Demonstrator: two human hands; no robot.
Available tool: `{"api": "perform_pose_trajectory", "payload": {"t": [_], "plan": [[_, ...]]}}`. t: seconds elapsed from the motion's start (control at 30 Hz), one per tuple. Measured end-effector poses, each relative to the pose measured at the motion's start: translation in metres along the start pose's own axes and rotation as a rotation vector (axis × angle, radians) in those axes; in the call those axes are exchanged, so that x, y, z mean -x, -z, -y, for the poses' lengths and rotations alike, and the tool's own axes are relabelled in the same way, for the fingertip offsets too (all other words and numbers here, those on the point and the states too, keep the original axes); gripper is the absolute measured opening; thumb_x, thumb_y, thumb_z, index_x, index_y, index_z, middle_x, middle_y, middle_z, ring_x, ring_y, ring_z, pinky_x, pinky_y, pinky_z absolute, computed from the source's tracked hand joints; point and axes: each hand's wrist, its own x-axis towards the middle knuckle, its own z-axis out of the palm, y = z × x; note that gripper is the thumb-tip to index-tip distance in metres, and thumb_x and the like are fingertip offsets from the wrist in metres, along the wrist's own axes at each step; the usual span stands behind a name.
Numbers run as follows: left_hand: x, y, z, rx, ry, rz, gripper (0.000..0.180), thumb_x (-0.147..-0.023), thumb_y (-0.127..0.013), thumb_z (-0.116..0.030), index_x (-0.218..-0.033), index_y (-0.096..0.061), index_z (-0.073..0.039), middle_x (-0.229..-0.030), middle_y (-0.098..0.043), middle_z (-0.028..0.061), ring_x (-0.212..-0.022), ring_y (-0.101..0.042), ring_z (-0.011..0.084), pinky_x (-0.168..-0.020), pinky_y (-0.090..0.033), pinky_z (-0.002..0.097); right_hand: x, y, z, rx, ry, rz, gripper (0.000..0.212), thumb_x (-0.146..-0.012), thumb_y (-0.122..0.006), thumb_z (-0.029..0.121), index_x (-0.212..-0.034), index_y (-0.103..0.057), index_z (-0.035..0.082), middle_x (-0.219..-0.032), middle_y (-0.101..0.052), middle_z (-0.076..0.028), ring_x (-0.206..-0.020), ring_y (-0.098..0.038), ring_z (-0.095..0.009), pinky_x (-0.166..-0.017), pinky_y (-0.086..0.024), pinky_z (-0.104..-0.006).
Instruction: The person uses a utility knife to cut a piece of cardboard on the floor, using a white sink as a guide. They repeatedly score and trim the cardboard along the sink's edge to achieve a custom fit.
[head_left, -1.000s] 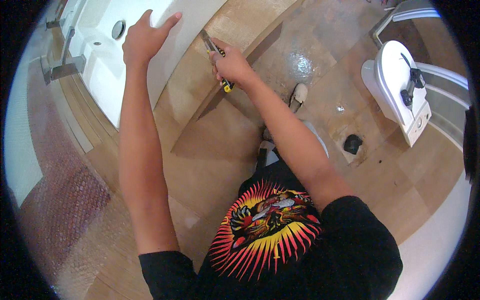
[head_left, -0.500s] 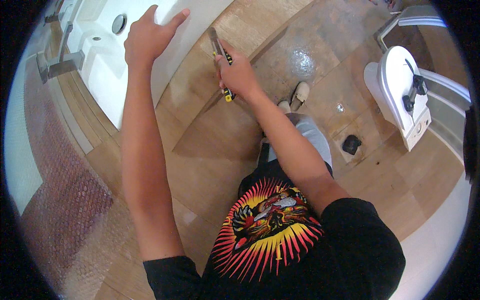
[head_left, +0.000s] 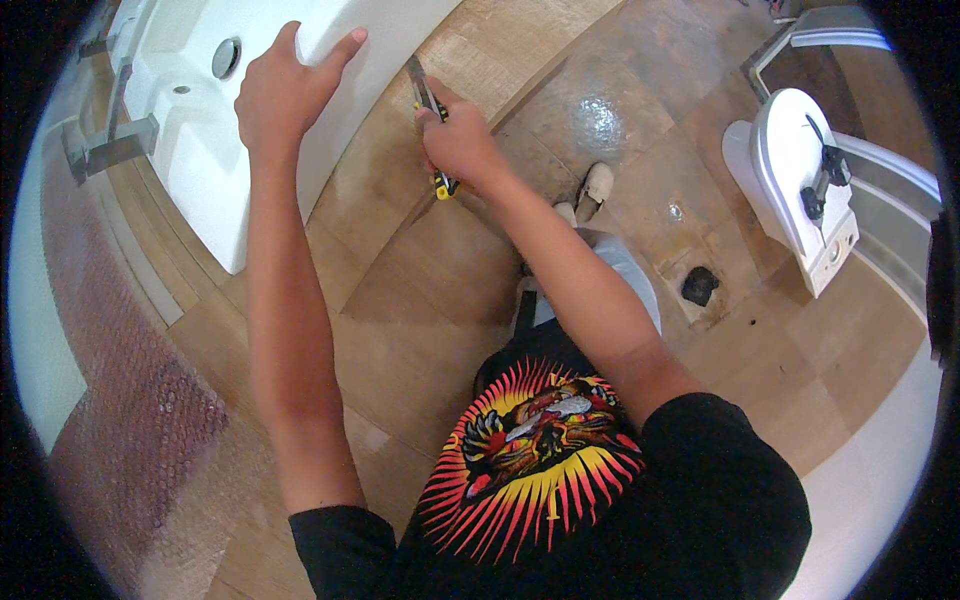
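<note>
Gripping a yellow-blk util. knife (head_left: 427, 94), R hand (head_left: 463, 142) has its tip nearer the white tub (head_left: 350, 110) than ½ sec ago, so prob. right where tub meets brown tile (head_left: 490, 60); L hand (head_left: 288, 95) spread wide over tub, contact unclear.

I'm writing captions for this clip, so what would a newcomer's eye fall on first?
Probably the red-and-yellow print on the black shirt, low in the middle. Next, the yellow-and-black knife in the right hand's grip, upper middle, and the spread left hand seen against the white tub. At right, a dark tool lies on the white toilet.
</note>
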Motion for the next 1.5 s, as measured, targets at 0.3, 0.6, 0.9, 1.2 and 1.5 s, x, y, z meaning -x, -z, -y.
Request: {"api": "perform_pose_trajectory", "payload": {"t": [0.3,0.6,0.9,1.2,1.5], "plan": [[-0.012,-0.007,0.014,0.048,-0.058,0.001,0.105,-0.066,-0.058,-0.080,-0.134,-0.048,0.000,-0.124,-0.056,0.0267,-0.117,-0.055,0.0380,-0.097,-0.044,0.0467,-0.014,-0.007,0.017,-0.105,-0.070,0.016,0.054,-0.092,-0.050,0.011,-0.143,-0.037,0.004,-0.061,-0.056,-0.008,-0.046,-0.053,-0.016,-0.045,-0.046,-0.0341],[-0.011,-0.002,0.006,0.040,-0.030,0.030,0.101,-0.067,-0.059,-0.079,-0.132,-0.051,-0.002,-0.116,-0.061,0.0242,-0.110,-0.060,0.0369,-0.092,-0.047,0.0462,-0.010,-0.004,-0.002,0.029,0.033,0.011,0.053,-0.093,-0.051,0.013,-0.144,-0.037,0.007,-0.064,-0.057,-0.009,-0.045,-0.052,-0.015,-0.044,-0.046,-0.0331],[0.003,0.010,-0.005,0.078,0.001,0.029,0.091,-0.068,-0.060,-0.076,-0.127,-0.056,-0.007,-0.102,-0.068,0.0188,-0.100,-0.065,0.0337,-0.084,-0.051,0.0453,-0.015,-0.006,0.017,0.133,-0.059,-0.004,0.053,-0.092,-0.052,0.015,-0.143,-0.039,0.006,-0.073,-0.063,-0.013,-0.046,-0.055,-0.017,-0.047,-0.048,-0.0340],[-0.006,0.011,0.003,0.132,-0.007,0.117,0.101,-0.066,-0.058,-0.080,-0.132,-0.052,-0.005,-0.116,-0.062,0.0228,-0.108,-0.061,0.0356,-0.092,-0.048,0.0461,-0.015,0.003,0.014,0.254,0.007,0.046,0.052,-0.091,-0.053,0.017,-0.140,-0.042,0.006,-0.075,-0.064,-0.013,-0.050,-0.058,-0.018,-0.053,-0.049,-0.0342],[-0.003,0.006,0.001,0.080,0.005,0.067,0.099,-0.065,-0.058,-0.081,-0.131,-0.054,-0.007,-0.113,-0.064,0.0212,-0.108,-0.062,0.0346,-0.090,-0.049,0.0459,-0.024,0.001,0.027,0.274,-0.008,0.049,0.060,-0.085,-0.053,0.018,-0.142,-0.039,0.005,-0.101,-0.065,-0.027,-0.088,-0.066,-0.040,-0.083,-0.050,-0.0443]]}}
